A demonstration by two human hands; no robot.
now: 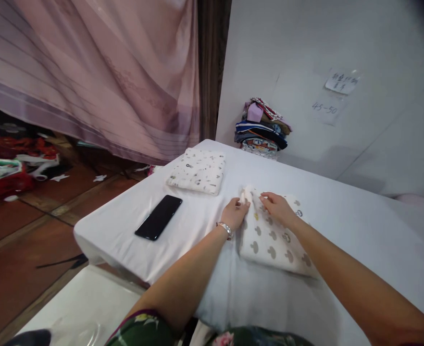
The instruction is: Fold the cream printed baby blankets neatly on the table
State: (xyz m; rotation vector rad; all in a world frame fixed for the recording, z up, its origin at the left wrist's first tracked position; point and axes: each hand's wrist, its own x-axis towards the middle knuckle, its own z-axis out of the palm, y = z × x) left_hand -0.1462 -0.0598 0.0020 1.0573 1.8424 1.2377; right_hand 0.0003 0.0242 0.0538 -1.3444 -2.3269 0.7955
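A white cloth with grey mushroom-like prints [273, 240] lies folded on the white-covered table in front of me. My left hand [234, 214], with a bracelet at the wrist, pinches the bunched far left corner of this cloth. On the same far edge, a little to the right, my right hand [279, 209] has its fingers closed on the fabric. The undersides of the fingers are hidden. Farther off to the left lies a second folded white cloth with small prints [199, 170], apart from both hands.
A black phone [159, 217] lies on the table [345, 226] left of my hands. Folded clothes [260, 127] are stacked beyond the far edge by the wall. A pink curtain [125, 72] hangs at the left. At lower left is a white surface [85, 298].
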